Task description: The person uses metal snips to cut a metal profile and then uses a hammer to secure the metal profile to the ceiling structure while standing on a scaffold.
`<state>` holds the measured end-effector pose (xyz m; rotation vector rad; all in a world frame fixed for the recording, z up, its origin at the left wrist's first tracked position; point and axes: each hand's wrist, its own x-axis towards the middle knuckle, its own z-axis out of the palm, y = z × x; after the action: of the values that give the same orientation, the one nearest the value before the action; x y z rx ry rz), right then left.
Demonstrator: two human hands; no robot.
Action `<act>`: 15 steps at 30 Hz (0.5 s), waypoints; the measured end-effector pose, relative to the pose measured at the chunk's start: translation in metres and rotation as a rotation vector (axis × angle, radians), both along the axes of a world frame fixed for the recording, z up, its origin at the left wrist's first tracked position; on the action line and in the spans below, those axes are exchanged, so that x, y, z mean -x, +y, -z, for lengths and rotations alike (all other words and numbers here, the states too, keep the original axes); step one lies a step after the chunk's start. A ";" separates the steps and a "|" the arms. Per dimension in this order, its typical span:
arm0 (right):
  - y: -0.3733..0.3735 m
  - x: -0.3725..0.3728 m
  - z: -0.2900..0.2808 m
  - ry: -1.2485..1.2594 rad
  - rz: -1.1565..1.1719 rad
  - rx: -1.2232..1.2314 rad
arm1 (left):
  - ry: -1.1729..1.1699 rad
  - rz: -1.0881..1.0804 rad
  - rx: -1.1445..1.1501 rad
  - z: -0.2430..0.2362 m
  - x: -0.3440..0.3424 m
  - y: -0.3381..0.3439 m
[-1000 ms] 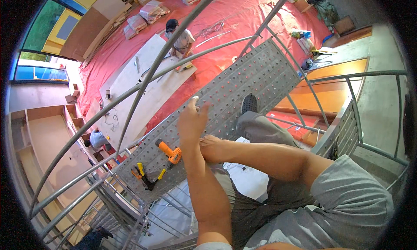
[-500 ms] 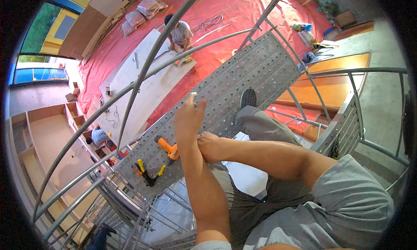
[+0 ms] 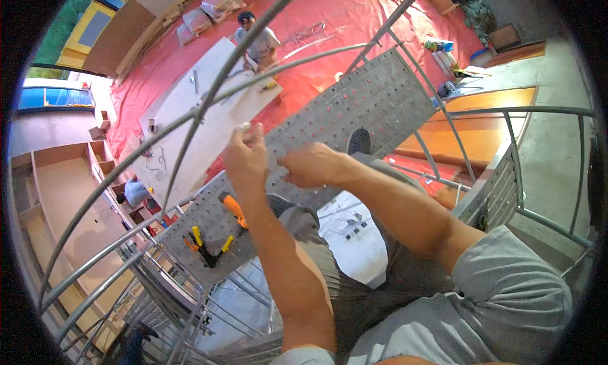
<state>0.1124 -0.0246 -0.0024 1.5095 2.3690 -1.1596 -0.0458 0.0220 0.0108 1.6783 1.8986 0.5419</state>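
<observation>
A small whitish piece [image 3: 246,126] sits at the fingertips of my left hand [image 3: 247,154], raised above the far-left edge of the scaffold deck; the thumb and fingers draw together and appear pinched on it, though its exact form is too small to tell. I judge it light and probably stiff, best taken by its sides between thumb and forefinger, since so little surface invites a slip. My right hand [image 3: 311,165] hovers just to the right, apart from the left, its fingers curled inward; I cannot tell whether they enclose anything. Beneath both lies the perforated metal deck [image 3: 389,89], hard and rigid. On its near-left part rests an orange power tool [image 3: 234,209], partly hidden by my left forearm; I expect it to be the heaviest of the loose items, steadiest when held by its handle. Farther left lie yellow-and-black hand tools [image 3: 208,248], presumably stiff and best lifted by their coloured grips. Beyond the curved grey rail [image 3: 196,111], far below, a co-worker [image 3: 259,47] is beside a pale board [image 3: 212,80] on red sheeting [image 3: 320,57].
</observation>
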 end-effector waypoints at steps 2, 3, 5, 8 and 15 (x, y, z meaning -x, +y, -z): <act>-0.003 0.010 -0.022 -0.048 -0.024 0.199 | -0.011 -0.086 -0.074 -0.008 0.021 -0.003; 0.010 0.023 -0.025 -0.058 -0.046 0.244 | 0.111 -0.057 -0.099 -0.004 0.037 -0.007; 0.012 0.008 -0.008 -0.023 -0.071 0.092 | 0.003 -0.129 -0.112 -0.001 0.021 0.000; -0.005 0.005 0.006 0.012 -0.089 0.058 | -0.089 -0.186 -0.041 0.000 0.019 -0.008; 0.020 -0.006 -0.004 0.113 0.076 -0.029 | -0.310 -0.293 -0.157 -0.004 0.038 -0.007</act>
<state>0.1183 -0.0042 0.0019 1.5970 2.4292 -1.2655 -0.0842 0.0148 0.0144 1.3178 1.9156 1.0276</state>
